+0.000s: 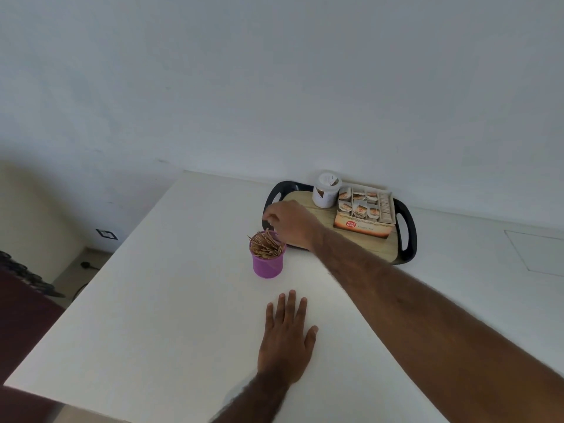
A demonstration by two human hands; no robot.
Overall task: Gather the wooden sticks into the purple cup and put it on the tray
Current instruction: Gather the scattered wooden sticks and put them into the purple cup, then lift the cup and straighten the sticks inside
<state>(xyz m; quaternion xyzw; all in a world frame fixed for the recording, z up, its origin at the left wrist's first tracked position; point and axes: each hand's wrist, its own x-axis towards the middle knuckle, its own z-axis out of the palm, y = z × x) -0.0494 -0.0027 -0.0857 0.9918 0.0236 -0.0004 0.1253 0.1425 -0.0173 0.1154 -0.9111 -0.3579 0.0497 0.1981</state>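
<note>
Beside tray [408, 239]: purple cup [268, 267] holds sticks [265, 245] | left hand [285, 346] flat | right hand [292, 225] grip unclear

Single view, head-worn, wide-angle. It looks forward and down from above the near edge of the table [171, 300]. Frame is rolled: the far table edge slopes down to the right. Wall [274, 71] fills the upper half. Left hand [285, 343] is close, low centre; right hand [290, 222] is farther out, mid-frame. Tray [407, 230] sits farthest, against the wall. Floor [91, 254] shows at left.
</note>
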